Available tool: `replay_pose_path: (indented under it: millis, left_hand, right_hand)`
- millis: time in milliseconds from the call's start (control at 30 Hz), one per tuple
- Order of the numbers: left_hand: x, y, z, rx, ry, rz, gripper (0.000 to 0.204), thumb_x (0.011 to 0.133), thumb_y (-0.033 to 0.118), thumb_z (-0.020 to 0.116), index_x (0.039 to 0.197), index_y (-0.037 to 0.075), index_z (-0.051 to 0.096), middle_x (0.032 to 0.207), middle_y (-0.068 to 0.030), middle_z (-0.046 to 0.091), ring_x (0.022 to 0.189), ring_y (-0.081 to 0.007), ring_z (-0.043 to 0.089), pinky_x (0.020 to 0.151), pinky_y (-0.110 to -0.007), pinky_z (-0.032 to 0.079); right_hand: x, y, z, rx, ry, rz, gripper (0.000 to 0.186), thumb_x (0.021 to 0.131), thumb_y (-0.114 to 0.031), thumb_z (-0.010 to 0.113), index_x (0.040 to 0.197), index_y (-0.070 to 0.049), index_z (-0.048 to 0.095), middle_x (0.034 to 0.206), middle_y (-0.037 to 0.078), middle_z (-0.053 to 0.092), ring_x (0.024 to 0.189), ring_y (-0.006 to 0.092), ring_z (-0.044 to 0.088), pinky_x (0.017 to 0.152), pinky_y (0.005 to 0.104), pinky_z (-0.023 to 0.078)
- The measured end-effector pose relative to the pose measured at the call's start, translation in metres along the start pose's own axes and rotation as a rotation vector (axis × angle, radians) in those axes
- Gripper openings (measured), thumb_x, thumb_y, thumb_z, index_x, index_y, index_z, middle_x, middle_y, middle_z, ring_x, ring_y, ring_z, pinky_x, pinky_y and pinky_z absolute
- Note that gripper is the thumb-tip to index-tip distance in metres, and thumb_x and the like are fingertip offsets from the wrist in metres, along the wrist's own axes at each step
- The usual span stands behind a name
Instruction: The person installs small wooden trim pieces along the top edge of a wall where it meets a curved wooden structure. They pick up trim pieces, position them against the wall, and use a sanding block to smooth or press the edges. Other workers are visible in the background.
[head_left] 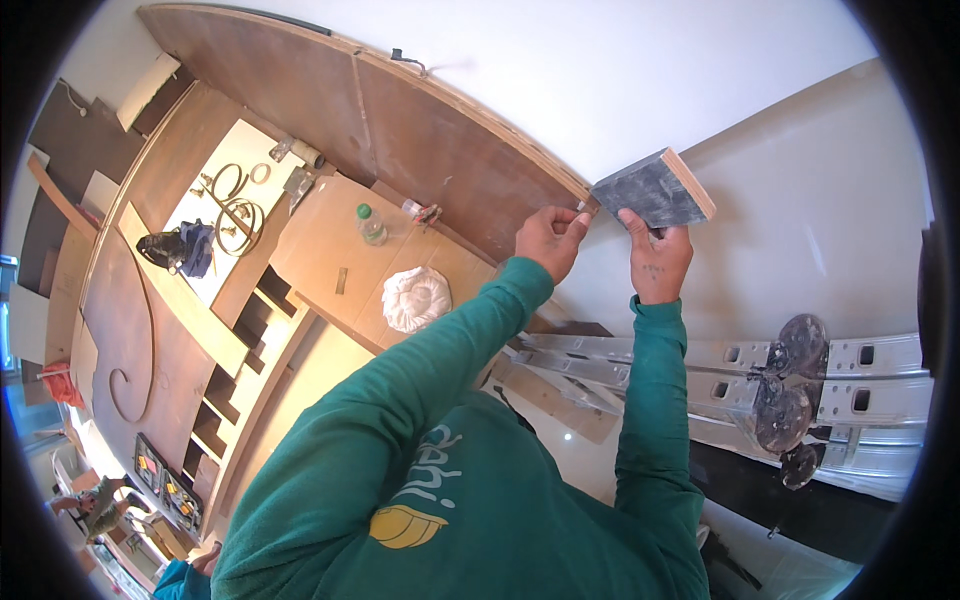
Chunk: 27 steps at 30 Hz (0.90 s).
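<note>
My right hand [662, 268] grips a flat rectangular wooden block [648, 192] from below, thumb on its dark grey, scuffed face. The block is held tilted against the white wall, its left end close to the corner of a brown wooden panel [440, 125]. Just left of the block, my left hand [550, 243] is closed in a pinch at that panel corner. Something small shows at its fingertips, too small to name. Both forearms are in green sleeves.
Below the panel, a cardboard sheet [325, 235] bears a green-capped bottle [371, 226] and a bundled white cloth [416, 300]. A metal ladder [868, 352] lies at right. Coiled strips [240, 222] and an open tool case [166, 484] are at left. Another person's sleeve [180, 580] shows lower left.
</note>
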<state>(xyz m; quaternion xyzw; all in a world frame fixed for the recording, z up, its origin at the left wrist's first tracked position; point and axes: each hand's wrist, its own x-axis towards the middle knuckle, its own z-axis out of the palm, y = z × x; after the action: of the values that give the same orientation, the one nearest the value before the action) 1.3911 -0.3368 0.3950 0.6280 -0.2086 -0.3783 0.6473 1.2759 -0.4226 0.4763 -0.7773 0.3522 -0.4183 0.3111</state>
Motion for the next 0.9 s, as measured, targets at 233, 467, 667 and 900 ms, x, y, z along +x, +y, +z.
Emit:
replay_pose_path:
  millis: [233, 467, 667, 900]
  left_hand:
    - [0.006, 0.007, 0.001, 0.095, 0.035, 0.036, 0.039, 0.088, 0.038, 0.076, 0.098, 0.0, 0.072, 0.09, -0.0155, 0.073, 0.084, -0.0261, 0.071, 0.077, -0.038, 0.055]
    - [0.007, 0.007, 0.003, 0.104, 0.053, 0.083, 0.039, 0.09, 0.038, 0.074, 0.096, 0.0, 0.071, 0.083, -0.0101, 0.071, 0.077, -0.0197, 0.066, 0.072, -0.035, 0.053]
    - [0.008, 0.007, 0.003, 0.097, 0.042, 0.06, 0.036, 0.089, 0.036, 0.073, 0.095, 0.001, 0.072, 0.085, -0.0123, 0.072, 0.079, -0.0233, 0.068, 0.074, -0.036, 0.054]
    - [0.009, 0.006, 0.001, 0.079, 0.004, 0.033, 0.037, 0.088, 0.036, 0.074, 0.097, 0.0, 0.073, 0.09, -0.0151, 0.074, 0.083, -0.0255, 0.071, 0.078, -0.038, 0.055]
  right_hand:
    - [0.006, 0.003, 0.002, -0.116, -0.053, 0.084, 0.042, 0.09, -0.017, 0.08, 0.12, 0.004, 0.06, 0.108, 0.011, 0.072, 0.097, 0.0167, 0.068, 0.088, 0.0308, 0.053]
    - [0.004, 0.011, 0.003, -0.102, -0.001, -0.047, 0.043, 0.088, -0.021, 0.08, 0.118, 0.002, 0.061, 0.104, 0.015, 0.074, 0.093, 0.0247, 0.073, 0.082, 0.0349, 0.056]
    - [0.011, 0.003, 0.002, -0.154, -0.074, 0.055, 0.04, 0.09, -0.015, 0.079, 0.119, 0.005, 0.06, 0.107, 0.012, 0.072, 0.096, 0.0168, 0.068, 0.087, 0.031, 0.053]
    - [0.007, 0.003, 0.001, -0.076, -0.062, 0.03, 0.042, 0.091, -0.015, 0.078, 0.122, 0.005, 0.058, 0.109, 0.011, 0.071, 0.098, 0.0168, 0.067, 0.087, 0.0307, 0.053]
